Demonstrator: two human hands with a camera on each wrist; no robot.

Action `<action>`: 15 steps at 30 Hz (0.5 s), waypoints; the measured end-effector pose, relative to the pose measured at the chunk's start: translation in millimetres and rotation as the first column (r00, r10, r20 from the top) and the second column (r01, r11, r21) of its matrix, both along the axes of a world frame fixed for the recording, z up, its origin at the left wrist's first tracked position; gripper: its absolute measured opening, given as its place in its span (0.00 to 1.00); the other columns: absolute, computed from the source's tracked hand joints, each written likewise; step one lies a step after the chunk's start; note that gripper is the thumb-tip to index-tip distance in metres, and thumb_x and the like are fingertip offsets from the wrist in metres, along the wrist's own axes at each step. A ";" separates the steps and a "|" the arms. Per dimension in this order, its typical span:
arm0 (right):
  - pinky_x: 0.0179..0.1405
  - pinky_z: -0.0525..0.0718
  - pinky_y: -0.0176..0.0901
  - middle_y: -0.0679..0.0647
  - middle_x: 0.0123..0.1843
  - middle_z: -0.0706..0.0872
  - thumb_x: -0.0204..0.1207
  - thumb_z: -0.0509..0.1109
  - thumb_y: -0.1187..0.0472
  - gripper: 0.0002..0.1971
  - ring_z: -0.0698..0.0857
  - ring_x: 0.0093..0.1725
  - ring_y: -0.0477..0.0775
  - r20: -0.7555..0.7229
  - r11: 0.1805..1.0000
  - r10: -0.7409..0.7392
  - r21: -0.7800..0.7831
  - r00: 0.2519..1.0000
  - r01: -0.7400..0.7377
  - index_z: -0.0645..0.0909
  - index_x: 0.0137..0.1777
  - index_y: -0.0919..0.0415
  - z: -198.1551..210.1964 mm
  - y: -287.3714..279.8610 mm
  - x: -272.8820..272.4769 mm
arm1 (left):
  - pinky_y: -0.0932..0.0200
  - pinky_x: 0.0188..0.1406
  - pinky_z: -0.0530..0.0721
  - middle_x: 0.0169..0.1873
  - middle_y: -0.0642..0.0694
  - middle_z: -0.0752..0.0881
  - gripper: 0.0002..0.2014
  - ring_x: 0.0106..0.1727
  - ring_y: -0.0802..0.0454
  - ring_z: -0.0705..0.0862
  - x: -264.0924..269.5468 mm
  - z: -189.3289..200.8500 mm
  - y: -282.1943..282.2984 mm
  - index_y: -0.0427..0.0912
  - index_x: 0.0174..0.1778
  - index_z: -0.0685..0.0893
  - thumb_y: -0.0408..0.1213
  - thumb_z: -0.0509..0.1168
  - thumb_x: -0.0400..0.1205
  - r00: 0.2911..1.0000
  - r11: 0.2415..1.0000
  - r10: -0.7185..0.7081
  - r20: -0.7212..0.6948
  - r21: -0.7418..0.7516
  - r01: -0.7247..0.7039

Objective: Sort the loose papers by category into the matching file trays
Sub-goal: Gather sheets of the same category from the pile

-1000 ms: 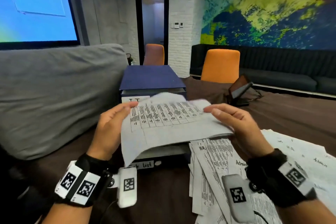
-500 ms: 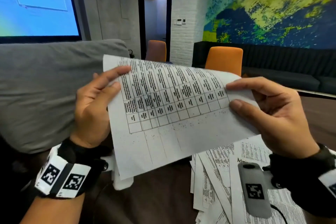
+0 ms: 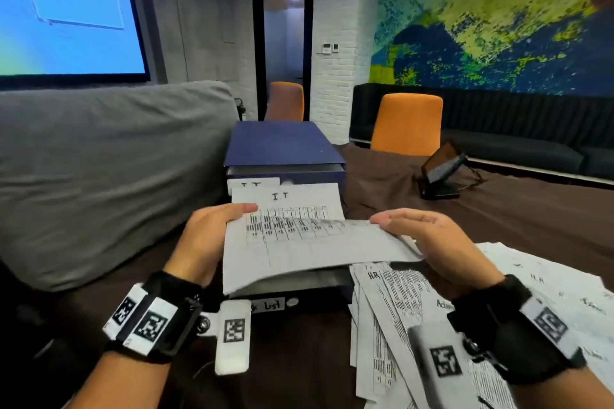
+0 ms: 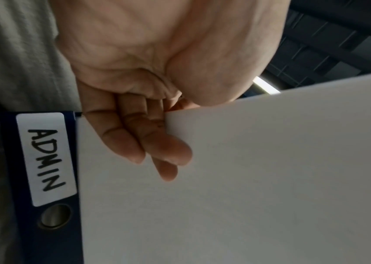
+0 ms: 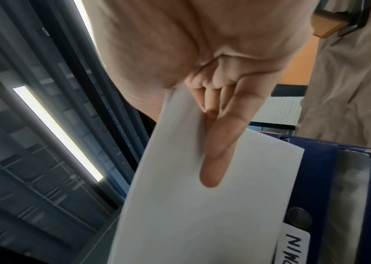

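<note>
Head view. Left hand [image 3: 206, 239]: grips the left edge of a printed table sheet [image 3: 309, 242], thumb on top. Right hand [image 3: 428, 239]: holds the sheet's right edge, fingers extended along the top. The sheet spans between the two hands, bowed, its near edge drooping over a dark blue file tray [image 3: 299, 289] just below both hands; that tray's front label is partly hidden. Ahead of the hands: a paper headed "I.T" [image 3: 285, 197], touching the far edge of the held sheet, and behind it a blue file box [image 3: 282, 146] with an "I.T" label. Under and to the right of the right hand: loose papers [image 3: 392, 325] fanned on the brown worktop [image 3: 299, 359], some marked "H.R" and "Admin". Left of the left hand: grey cushion [image 3: 99, 169]. Far right of the right hand: a small tilted screen on a stand [image 3: 442, 173].

Left wrist view. Left hand [image 4: 148, 100]: fingers [image 4: 132, 142] lie against the blank underside of the sheet [image 4: 247, 178], thumb out of sight behind its edge. Beside the fingers: blue tray front with an "ADMIN" label [image 4: 44, 157] and a round metal stud [image 4: 55, 216].

Right wrist view. Right hand [image 5: 202, 62]: one finger [image 5: 218, 157] stretched flat under the sheet [image 5: 202, 205], the others bent at its edge. Beyond the fingertip: blue tray [image 5: 347, 196] with a partly visible label.
</note>
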State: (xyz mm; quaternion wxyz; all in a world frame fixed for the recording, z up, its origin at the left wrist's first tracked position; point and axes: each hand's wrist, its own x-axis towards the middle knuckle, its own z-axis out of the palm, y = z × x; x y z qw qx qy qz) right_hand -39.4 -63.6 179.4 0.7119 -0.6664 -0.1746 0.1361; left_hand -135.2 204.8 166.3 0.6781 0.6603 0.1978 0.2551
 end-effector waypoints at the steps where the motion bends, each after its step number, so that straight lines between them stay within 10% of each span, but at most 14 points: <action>1: 0.33 0.87 0.36 0.61 0.41 0.91 0.76 0.70 0.72 0.07 0.88 0.35 0.52 -0.006 1.000 0.006 0.018 1.000 -0.006 0.91 0.45 0.67 0.7 -1.0 -1.4 | 0.55 0.47 0.87 0.48 0.37 0.93 0.11 0.45 0.48 0.91 -1.6 0.7 0.0 0.34 0.49 0.92 0.27 0.62 0.83 1.000 1.000 -0.003 0.000 -0.003 0.003; 11: 0.38 0.82 0.45 0.58 0.46 0.89 0.69 0.64 0.62 0.19 0.83 0.41 0.58 0.273 0.934 0.136 0.286 0.952 -0.215 0.87 0.57 0.66 68.1 -5.3 -10.2 | 0.49 0.54 0.80 0.48 0.40 0.92 0.20 0.52 0.40 0.87 -18.7 69.2 -1.3 0.39 0.52 0.89 0.37 0.51 0.82 0.936 0.982 -0.180 0.303 -0.006 0.191; 15: 0.44 0.87 0.51 0.62 0.66 0.86 0.65 0.53 0.61 0.36 0.84 0.68 0.63 0.282 0.865 0.275 0.346 0.919 -0.365 0.74 0.74 0.73 124.6 3.4 11.1 | 0.47 0.69 0.75 0.61 0.51 0.90 0.22 0.64 0.51 0.87 -11.1 120.5 25.0 0.45 0.58 0.87 0.35 0.56 0.72 0.894 0.933 -0.357 0.270 0.139 0.331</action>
